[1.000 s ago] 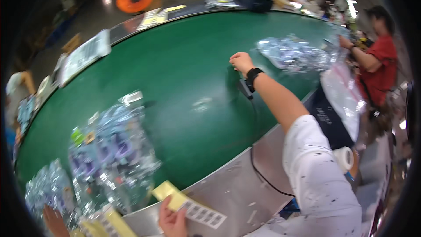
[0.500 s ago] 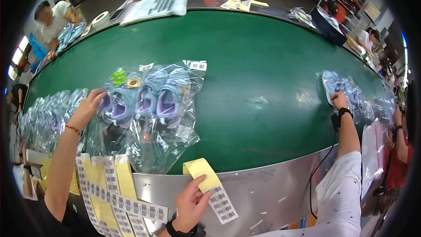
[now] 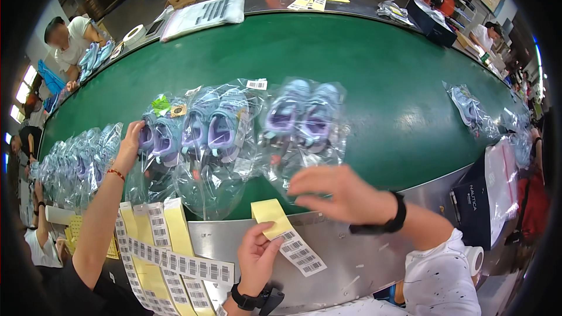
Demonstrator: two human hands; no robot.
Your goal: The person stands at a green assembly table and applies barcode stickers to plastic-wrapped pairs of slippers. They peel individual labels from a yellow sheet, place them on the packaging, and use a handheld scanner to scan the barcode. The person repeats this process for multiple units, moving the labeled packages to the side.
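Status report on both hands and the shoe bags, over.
Left hand grips label strip. Right hand open, at nearest shoe bag. Co-worker's hand on neighbouring bag.

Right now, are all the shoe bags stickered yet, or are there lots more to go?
Not all. One clear shoe bag already shows a white label near its top. The left hand holds a yellow strip of barcode labels, while the right hand reaches at the nearest bag. More bags wait on the green belt, and spare label strips hang from its edge.
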